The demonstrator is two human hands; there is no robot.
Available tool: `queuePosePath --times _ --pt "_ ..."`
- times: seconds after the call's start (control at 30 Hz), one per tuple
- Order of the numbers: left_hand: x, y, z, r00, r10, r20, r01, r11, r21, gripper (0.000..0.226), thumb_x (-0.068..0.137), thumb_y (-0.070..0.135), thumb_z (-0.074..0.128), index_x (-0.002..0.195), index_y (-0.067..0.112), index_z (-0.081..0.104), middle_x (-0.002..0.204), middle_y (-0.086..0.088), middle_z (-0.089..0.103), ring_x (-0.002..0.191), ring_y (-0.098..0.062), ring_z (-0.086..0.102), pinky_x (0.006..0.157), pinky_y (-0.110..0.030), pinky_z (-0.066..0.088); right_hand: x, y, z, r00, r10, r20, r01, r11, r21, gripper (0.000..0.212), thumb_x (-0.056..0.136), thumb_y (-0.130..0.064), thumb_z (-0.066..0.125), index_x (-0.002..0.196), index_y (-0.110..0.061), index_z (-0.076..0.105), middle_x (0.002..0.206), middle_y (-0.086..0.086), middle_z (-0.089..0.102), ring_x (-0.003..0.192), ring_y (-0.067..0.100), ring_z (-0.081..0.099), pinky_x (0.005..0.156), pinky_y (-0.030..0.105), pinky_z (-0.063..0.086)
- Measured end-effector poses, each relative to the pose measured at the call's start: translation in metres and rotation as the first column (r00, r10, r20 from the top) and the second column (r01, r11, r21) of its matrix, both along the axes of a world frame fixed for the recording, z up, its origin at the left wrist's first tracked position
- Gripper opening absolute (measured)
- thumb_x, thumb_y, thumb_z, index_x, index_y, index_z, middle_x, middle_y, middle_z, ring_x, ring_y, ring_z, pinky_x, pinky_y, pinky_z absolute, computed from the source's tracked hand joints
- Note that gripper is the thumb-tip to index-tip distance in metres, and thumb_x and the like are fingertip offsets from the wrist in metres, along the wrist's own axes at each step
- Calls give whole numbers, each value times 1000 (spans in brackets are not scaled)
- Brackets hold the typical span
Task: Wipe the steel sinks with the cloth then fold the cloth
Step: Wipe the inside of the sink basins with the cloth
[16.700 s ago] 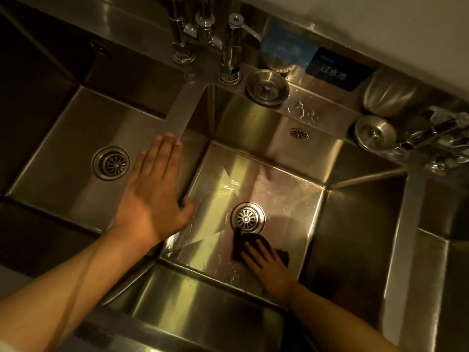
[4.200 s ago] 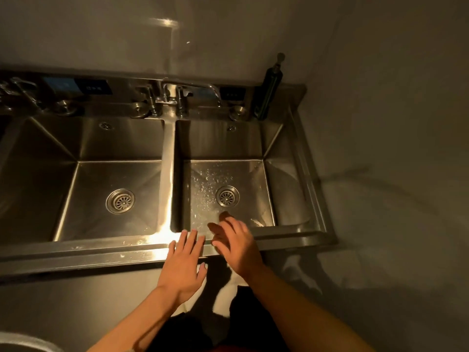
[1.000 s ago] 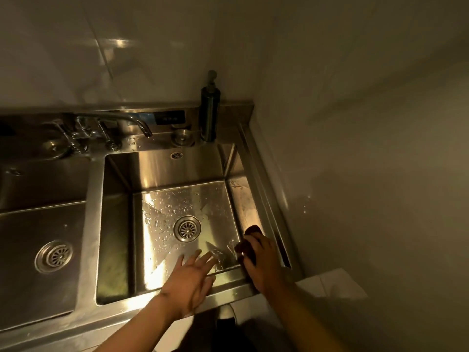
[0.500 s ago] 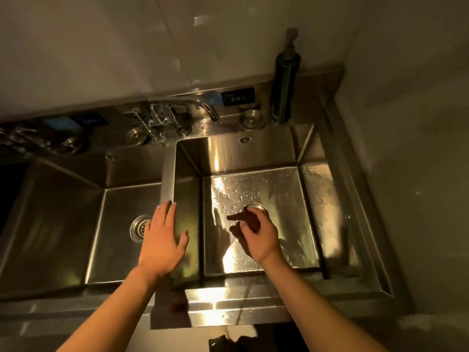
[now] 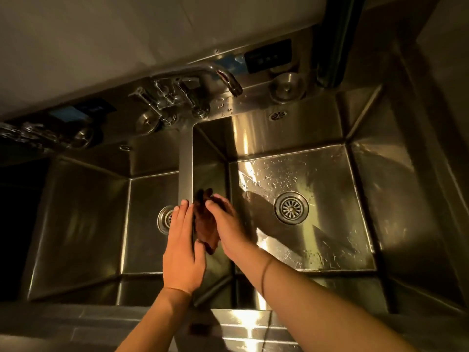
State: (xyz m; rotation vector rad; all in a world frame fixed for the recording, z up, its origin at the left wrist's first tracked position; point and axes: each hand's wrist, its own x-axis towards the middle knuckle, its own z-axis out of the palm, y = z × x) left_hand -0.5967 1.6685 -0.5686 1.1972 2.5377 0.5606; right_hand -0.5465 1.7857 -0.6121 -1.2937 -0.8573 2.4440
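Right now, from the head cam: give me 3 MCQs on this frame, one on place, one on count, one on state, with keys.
1. Where is the cloth?
A. Between both hands, over the divider between the sinks
B. On the right drain
C. Draped on the faucet

2. How many floor drains show in the two sinks?
A. One
B. Two
C. Four

3. What state is the right sink floor in?
A. Dry
B. Full of water
C. Beaded with droplets

Key: 1 A, the left hand and right hand flank it; 2 B, the left drain and right drain; 3 C, droplets glint around the drain.
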Motion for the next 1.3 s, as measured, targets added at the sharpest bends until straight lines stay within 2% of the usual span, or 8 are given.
queuePosePath --times 0.17,0.3,0.43,0.7,0.83,0.97,1.07,1.3 --pt "-1 -1 -2 999 24 23 -25 999 30 81 88 11 40 165 32 22 172 15 15 160 -11 9 122 -10 8 -35 8 -9 999 10 36 -11 1000 20 50 99 -37 61 146 -41 44 142 0 53 123 22 55 83 24 47" --pt "-1 -1 -2 1000 9 13 -9 1000 24 82 87 15 35 165 32 20 173 15 14 160 -12 9 127 -20 9 -41 32 -43 980 112 165 -120 992 34 54 100 -40 56 151 -37 38 147 3 48 132 31 49 108 46 45" --pt "-1 -1 0 1000 11 28 -12 1000 23 81 87 16 35 165 34 19 172 16 14 160 -12 10 124 -37 18 -18 10 -79 936 215 280 -192 975 -110 36 102 -27 57 137 -21 54 136 12 62 123 32 59 109 47 47" --pt "0 4 10 999 21 41 -21 1000 -8 85 86 17 40 164 39 17 172 21 12 160 -8 9 106 -11 25 23 -31 -56 791 508 341 -375 843 -387 30 99 -45 54 98 -21 72 109 10 73 100 31 68 91 40 59" --pt "1 4 12 999 21 40 -21 999 -24 84 87 16 40 164 39 16 172 22 10 160 -7 8 105 -6 24 -4 -12 -27 876 380 297 -272 897 -348 30 92 -53 59 100 -27 71 96 3 75 90 25 71 64 30 56" --pt "0 5 14 999 16 39 -15 999 -35 88 84 11 43 164 38 17 172 21 11 160 -7 8 88 12 25 -54 28 -16 984 96 153 -58 970 -236 31 88 -43 67 111 -22 71 105 9 74 99 27 70 82 38 57" --pt "-1 4 13 1000 7 20 -6 1000 -30 91 82 10 43 164 38 16 172 21 11 160 -6 8 99 1 27 -86 65 -22 993 -97 69 105 986 -128 42 88 -33 70 129 -29 62 119 8 70 111 29 67 100 47 54" --pt "-1 5 9 1000 9 22 -9 1000 -8 92 81 8 44 164 38 19 172 20 13 160 -7 8 92 15 15 -85 66 -84 952 -17 306 56 991 -120 53 98 -44 59 145 -20 51 139 8 58 127 34 55 110 51 45"
